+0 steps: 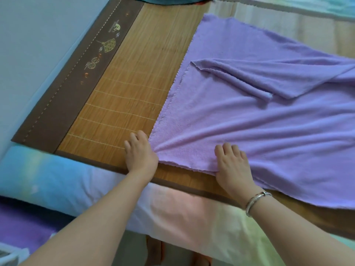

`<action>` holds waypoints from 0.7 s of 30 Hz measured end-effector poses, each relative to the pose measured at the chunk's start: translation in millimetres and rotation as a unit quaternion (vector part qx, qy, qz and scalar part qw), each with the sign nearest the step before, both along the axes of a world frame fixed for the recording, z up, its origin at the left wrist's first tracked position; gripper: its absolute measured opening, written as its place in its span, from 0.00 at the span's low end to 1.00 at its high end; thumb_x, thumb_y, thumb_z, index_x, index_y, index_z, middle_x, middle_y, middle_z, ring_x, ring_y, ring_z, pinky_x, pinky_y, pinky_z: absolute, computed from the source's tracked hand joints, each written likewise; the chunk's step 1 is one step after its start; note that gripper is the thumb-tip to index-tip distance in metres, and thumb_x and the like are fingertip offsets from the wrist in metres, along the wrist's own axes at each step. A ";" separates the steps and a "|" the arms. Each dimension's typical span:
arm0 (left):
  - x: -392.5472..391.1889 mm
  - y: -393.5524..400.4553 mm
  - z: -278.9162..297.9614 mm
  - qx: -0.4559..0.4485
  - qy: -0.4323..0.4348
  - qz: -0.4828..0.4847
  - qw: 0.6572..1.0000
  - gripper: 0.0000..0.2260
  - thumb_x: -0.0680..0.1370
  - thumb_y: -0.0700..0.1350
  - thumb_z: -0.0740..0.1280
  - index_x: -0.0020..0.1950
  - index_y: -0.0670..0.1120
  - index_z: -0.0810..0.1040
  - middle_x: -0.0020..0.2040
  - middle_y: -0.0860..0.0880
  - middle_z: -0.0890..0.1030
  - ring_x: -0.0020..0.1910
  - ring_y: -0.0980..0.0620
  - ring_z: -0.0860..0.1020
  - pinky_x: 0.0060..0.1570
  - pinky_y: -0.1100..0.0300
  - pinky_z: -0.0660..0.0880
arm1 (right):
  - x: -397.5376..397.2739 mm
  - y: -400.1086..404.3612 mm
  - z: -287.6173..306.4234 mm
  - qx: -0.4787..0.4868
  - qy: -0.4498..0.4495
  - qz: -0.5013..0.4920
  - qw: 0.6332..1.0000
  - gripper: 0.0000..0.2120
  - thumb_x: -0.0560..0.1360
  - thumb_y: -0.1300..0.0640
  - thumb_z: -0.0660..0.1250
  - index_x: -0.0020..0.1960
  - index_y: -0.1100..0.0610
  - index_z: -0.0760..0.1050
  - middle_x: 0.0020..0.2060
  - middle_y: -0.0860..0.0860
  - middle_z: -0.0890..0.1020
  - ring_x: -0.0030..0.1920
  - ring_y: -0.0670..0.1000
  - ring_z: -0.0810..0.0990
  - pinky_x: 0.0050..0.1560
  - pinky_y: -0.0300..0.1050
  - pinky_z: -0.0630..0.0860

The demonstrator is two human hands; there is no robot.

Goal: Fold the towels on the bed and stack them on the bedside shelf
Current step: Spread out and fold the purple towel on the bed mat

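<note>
On bamboo mat [123,89], fleecy towel [249,127]

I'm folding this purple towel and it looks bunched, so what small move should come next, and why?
Probably draw the near edge taut and smooth the towel flat. The left hand and right hand already hold that edge on the bamboo mat, while creases fan outward and a flap lies folded across the middle.

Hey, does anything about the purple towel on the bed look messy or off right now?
Yes. The purple terry towel lies askew on the bamboo mat, with a flap doubled over unevenly mid-towel and wrinkles fanning from the corner the left hand pinches. The right hand grips the near edge.
</note>
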State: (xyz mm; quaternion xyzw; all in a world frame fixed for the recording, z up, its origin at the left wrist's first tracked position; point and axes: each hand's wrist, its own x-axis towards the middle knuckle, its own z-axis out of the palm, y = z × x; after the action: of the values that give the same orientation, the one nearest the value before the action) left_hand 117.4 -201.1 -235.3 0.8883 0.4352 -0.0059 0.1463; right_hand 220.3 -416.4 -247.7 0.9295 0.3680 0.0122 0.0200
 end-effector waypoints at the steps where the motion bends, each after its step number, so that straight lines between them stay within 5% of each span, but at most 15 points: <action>1: 6.7 -10.5 2.8 0.021 -0.017 -0.039 0.999 0.14 0.70 0.33 0.63 0.53 0.44 0.70 0.54 0.44 0.71 0.52 0.41 0.69 0.52 0.53 0.65 | 1.1 -11.9 -1.2 0.002 -0.005 -0.014 1.000 0.24 0.52 0.63 0.72 0.47 0.57 0.70 0.41 0.55 0.74 0.41 0.60 0.73 0.39 0.50 0.65; 8: 62.9 -108.7 7.5 -0.127 -0.048 -0.231 0.964 0.08 0.76 0.40 0.62 0.54 0.46 0.75 0.55 0.47 0.72 0.56 0.43 0.69 0.54 0.51 0.69 | 11.6 -119.2 -9.1 0.021 -0.054 -0.153 0.987 0.18 0.62 0.64 0.58 0.51 0.59 0.72 0.49 0.58 0.77 0.47 0.61 0.74 0.48 0.54 0.66; 15: 92.7 -140.0 -5.4 -0.147 0.017 -0.128 0.981 0.15 0.74 0.57 0.67 0.51 0.48 0.71 0.56 0.44 0.70 0.60 0.41 0.68 0.56 0.46 0.68 | 41.5 -208.9 -2.3 -0.041 -0.049 -0.239 0.969 0.21 0.56 0.69 0.68 0.48 0.61 0.73 0.41 0.60 0.75 0.39 0.62 0.75 0.35 0.51 0.70; 21: 102.0 -168.1 -13.7 -0.040 0.105 -0.102 0.988 0.31 0.71 0.66 0.65 0.61 0.44 0.65 0.61 0.41 0.65 0.61 0.39 0.66 0.58 0.42 0.67 | 56.3 -274.7 12.9 0.091 -0.059 -0.351 0.930 0.18 0.57 0.69 0.69 0.45 0.57 0.72 0.42 0.57 0.75 0.42 0.62 0.74 0.39 0.52 0.70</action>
State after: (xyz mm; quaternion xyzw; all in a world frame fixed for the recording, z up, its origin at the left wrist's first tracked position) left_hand 219.5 -369.2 -249.0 0.9159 0.3546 -0.1314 0.1343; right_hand 276.5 -691.1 -234.8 0.9948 0.0136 0.0925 -0.0398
